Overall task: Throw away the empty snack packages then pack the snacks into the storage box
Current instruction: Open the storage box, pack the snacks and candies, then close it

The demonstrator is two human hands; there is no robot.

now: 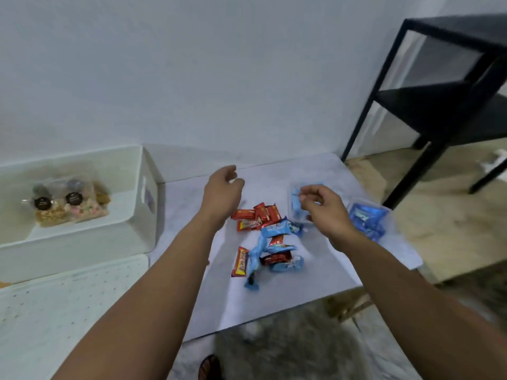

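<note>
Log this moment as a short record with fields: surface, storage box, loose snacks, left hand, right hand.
surface: white tabletop
storage box: white box at left, open, clear snack bags inside
lid: white lid lying flat in front of the box
loose snacks: red packets and blue packets piled mid-table; blue pack at right edge
left hand: left hand above the red packets, fingers relaxed, empty
right hand: right hand fingers loosely curled, contact unclear

Red and blue snacks (267, 237) lie heaped mid-tabletop. A blue pack (367, 219) lies apart at the right. The white box (82, 237), open at the left, holds clear bags (68, 204).
</note>
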